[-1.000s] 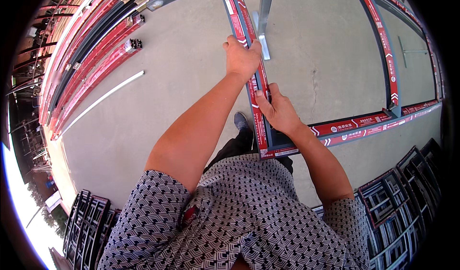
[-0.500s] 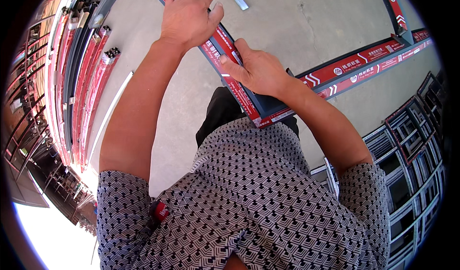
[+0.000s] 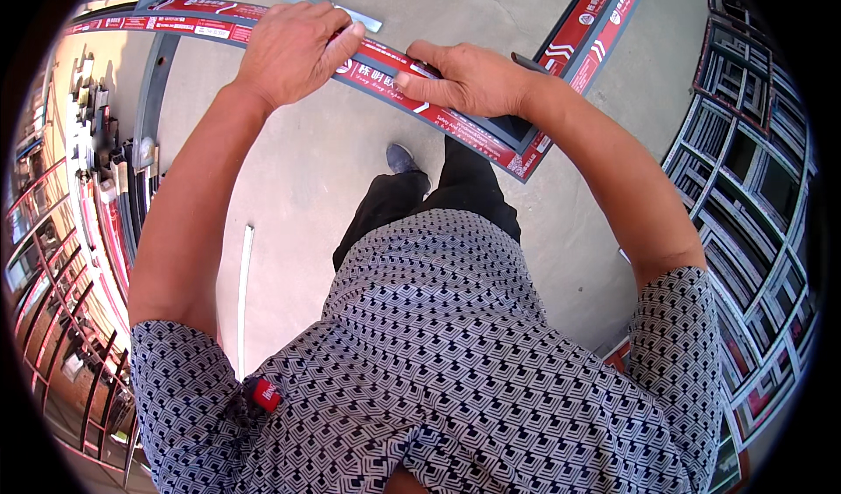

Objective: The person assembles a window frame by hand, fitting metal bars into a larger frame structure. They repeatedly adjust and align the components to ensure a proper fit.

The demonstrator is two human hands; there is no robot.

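A large grey metal frame [image 3: 464,133], covered in printed red and white protective film, stretches across the upper part of the view. My left hand [image 3: 298,54] is closed over its near bar, fingers curled over the far edge. Further right along the same bar, my right hand [image 3: 477,81] grips it near the corner, thumb on the near face and the other fingers partly hidden beyond. From that corner a second side runs away to the upper right. The frame is held in front of me, above my shoe [image 3: 401,158].
Long red-wrapped and dark profiles [image 3: 109,201] are stacked on the left, near a grey metal post [image 3: 156,82]. A thin white strip [image 3: 244,292] lies on the concrete floor [image 3: 289,179]. Beyond the frame is a silvery metal piece [image 3: 361,19]. Several stacked frames [image 3: 745,179] line the right.
The view and the frame have turned; its near corner now sits farther right and higher. My left hand, fingers spread before, has closed over the bar. My right hand keeps its grip near the corner.
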